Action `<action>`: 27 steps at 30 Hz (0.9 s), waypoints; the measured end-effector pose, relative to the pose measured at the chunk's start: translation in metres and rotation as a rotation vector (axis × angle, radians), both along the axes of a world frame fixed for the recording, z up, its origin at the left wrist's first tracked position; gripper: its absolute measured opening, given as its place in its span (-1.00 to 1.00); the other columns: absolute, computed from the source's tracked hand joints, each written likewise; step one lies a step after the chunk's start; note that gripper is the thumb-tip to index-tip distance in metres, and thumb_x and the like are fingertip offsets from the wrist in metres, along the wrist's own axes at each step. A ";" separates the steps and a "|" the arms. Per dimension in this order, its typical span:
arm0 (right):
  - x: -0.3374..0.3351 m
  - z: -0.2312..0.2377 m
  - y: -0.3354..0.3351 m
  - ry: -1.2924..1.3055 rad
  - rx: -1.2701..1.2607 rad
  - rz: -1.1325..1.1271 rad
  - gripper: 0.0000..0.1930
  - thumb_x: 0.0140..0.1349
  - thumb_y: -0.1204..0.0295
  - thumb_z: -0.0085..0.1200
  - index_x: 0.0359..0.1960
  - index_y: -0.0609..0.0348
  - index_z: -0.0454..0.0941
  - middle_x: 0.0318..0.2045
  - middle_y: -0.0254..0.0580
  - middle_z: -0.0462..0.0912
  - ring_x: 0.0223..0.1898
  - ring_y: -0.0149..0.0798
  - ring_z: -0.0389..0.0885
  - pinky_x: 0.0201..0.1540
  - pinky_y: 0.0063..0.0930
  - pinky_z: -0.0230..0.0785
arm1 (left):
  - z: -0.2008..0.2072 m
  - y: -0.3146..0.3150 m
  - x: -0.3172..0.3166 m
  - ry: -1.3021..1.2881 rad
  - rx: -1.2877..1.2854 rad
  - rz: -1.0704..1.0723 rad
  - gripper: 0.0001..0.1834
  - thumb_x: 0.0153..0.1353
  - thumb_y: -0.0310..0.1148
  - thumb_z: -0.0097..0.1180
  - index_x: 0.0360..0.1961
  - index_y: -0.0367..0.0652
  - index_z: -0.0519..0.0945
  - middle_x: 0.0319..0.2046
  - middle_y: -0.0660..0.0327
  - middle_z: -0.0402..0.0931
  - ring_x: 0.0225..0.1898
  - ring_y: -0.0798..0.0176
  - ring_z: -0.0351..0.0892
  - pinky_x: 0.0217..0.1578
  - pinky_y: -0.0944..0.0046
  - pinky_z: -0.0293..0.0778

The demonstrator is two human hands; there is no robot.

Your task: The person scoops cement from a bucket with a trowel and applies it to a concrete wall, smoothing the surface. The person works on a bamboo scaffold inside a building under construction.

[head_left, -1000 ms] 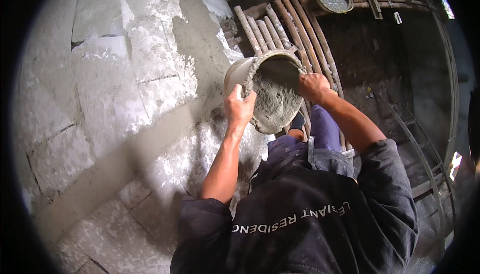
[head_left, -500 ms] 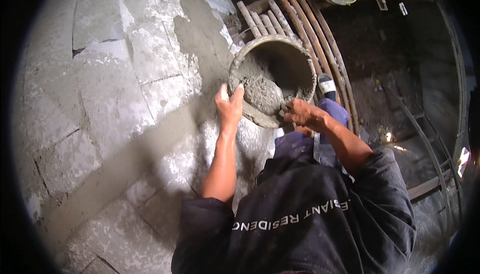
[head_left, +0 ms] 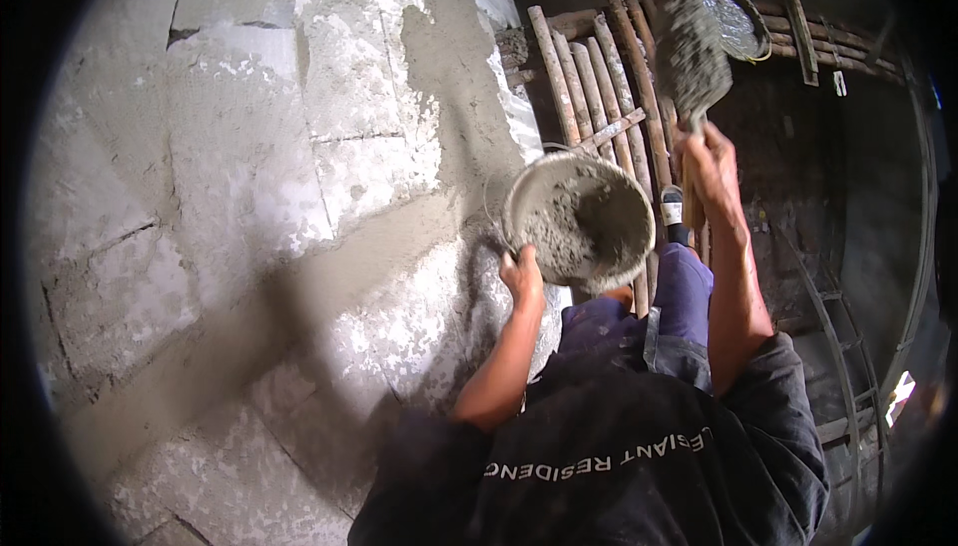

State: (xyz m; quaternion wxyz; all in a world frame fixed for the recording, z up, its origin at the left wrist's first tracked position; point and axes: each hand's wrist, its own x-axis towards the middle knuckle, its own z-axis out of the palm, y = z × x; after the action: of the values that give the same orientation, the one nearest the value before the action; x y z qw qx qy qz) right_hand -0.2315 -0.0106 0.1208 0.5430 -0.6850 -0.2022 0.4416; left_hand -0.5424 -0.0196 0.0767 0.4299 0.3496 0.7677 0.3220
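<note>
A round bucket (head_left: 639, 179), coated in dried grey mortar, is tilted so that its mouth faces up toward me. My left hand (head_left: 523, 274) grips its near left rim, thumb on the inside. Wet mortar (head_left: 567, 225) lies in the bucket, banked along the left side. Up and to the right of it, my right hand (head_left: 711, 165) is closed round the handle of a trowel (head_left: 698, 121). A heap of mortar (head_left: 693, 47) covers the trowel's blade, slightly blurred by motion.
A block wall (head_left: 239, 157) with smeared mortar fills the left side. Wooden poles (head_left: 599, 87) form a scaffold platform, where my sandalled foot (head_left: 673, 209) stands. Another container (head_left: 736, 23) holding something shiny rests at the far right. A ladder-like frame (head_left: 838, 316) stands lower right.
The trowel has come out of the bucket with mortar on it, raised up and to the right by my right hand. My left hand still holds the bucket, which sits lower and further right in view.
</note>
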 end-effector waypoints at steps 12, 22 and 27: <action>-0.328 -0.031 0.046 -0.343 0.263 0.329 -0.75 0.10 0.35 -0.01 -0.21 0.15 0.34 -0.37 0.11 0.51 -0.30 0.13 0.52 -0.24 -0.01 0.35 | -0.036 -0.057 -0.079 -0.164 -0.014 -0.096 -0.76 0.10 -0.31 0.07 -0.33 -0.31 0.51 -0.43 0.09 0.52 -0.37 0.22 0.47 -0.29 0.23 0.40; -0.054 -0.004 -0.090 -1.193 0.019 1.533 -0.85 0.08 0.37 -0.05 -0.37 0.13 0.49 -0.48 -0.12 0.55 -0.37 -0.14 0.60 -0.39 -0.40 0.47 | 0.032 -0.012 -0.024 0.289 -0.049 -0.357 -0.53 0.02 -0.26 0.07 -0.14 -0.48 0.45 -0.26 -0.12 0.51 -0.22 -0.01 0.47 -0.13 0.12 0.33; -0.064 -0.026 -0.028 -0.783 -0.172 1.724 -0.82 0.08 0.41 -0.08 -0.40 0.15 0.57 -0.40 -0.16 0.62 -0.37 -0.21 0.63 -0.37 -0.38 0.49 | 0.064 0.015 0.005 0.064 0.071 -0.501 -0.73 0.00 -0.42 0.13 -0.28 -0.37 0.50 -0.36 0.18 0.51 -0.36 0.35 0.42 -0.30 0.32 0.36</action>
State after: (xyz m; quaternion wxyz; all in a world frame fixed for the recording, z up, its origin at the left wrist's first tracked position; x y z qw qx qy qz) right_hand -0.2960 -0.0385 0.0953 -0.1285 -0.4371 -0.7724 0.4425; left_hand -0.5379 -0.0042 0.1405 0.4593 0.5538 0.6585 0.2208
